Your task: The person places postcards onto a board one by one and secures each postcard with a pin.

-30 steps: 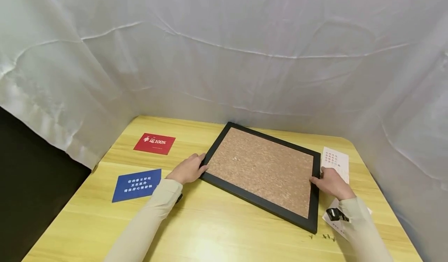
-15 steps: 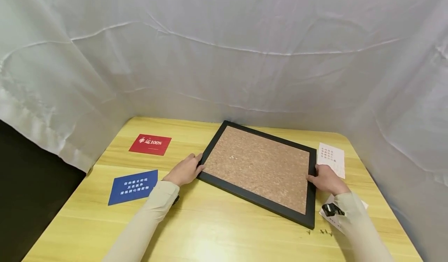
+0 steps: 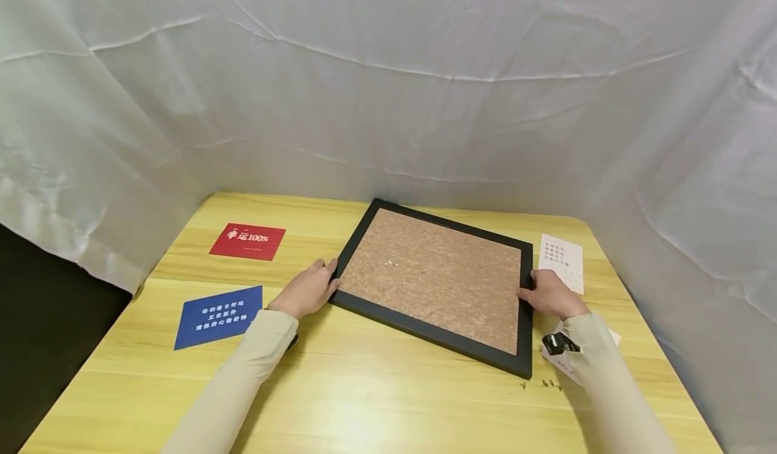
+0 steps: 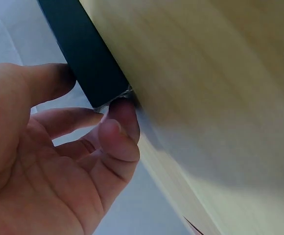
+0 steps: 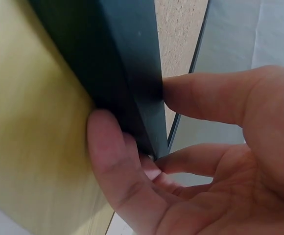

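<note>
A cork board (image 3: 437, 275) with a black frame lies slanted on the wooden table (image 3: 364, 400). At its left end, near the front corner, my left hand (image 3: 306, 289) grips the frame. In the left wrist view, the thumb (image 4: 54, 83) rests on the black rail (image 4: 85, 49) and the other fingers curl at its corner and underside. My right hand (image 3: 552, 293) holds the opposite side, thumb over the face. The right wrist view shows an index finger (image 5: 107, 142) against the frame's outer side (image 5: 127, 73), with the remaining fingers partly hidden behind it.
Left of the board lie a red card (image 3: 247, 241) and a blue card (image 3: 218, 317). A white card (image 3: 561, 262) is at right; another white card (image 3: 561, 363) is partly under the right forearm. Several small dark pins (image 3: 549, 384) sit by the near right corner.
The head view has shifted, so everything sits slightly further left and higher. Both hands keep their hold on the board, which stays in place among the cards.
</note>
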`<move>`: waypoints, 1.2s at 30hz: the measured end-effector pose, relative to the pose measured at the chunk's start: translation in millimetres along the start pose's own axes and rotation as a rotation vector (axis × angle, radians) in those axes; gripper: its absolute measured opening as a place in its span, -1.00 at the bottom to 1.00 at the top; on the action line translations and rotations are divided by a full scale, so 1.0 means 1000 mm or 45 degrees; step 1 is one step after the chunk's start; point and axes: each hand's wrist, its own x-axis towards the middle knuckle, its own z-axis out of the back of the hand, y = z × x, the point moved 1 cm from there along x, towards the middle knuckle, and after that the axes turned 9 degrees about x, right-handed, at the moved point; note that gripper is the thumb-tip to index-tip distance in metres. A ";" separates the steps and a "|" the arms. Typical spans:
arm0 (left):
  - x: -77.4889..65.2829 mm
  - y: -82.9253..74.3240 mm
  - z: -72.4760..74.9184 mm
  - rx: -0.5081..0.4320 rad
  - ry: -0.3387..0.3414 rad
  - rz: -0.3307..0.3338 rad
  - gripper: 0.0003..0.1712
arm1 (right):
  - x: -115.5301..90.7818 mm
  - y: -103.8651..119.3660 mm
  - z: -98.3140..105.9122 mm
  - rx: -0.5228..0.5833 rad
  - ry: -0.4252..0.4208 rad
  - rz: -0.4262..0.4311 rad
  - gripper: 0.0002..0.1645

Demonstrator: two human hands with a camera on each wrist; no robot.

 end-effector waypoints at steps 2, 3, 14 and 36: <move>0.000 0.000 0.000 0.002 -0.013 -0.014 -0.41 | 0.000 0.000 -0.001 0.002 -0.012 0.010 -0.68; 0.000 0.001 0.000 0.008 -0.019 -0.024 -0.41 | 0.000 0.000 -0.001 0.005 -0.016 0.015 -0.69; 0.001 0.005 -0.003 0.024 -0.017 -0.056 -0.42 | 0.001 0.001 -0.006 0.047 -0.027 0.024 -0.69; 0.006 0.010 -0.004 0.020 -0.006 -0.151 -0.41 | 0.000 0.005 -0.009 0.068 -0.082 -0.013 -0.66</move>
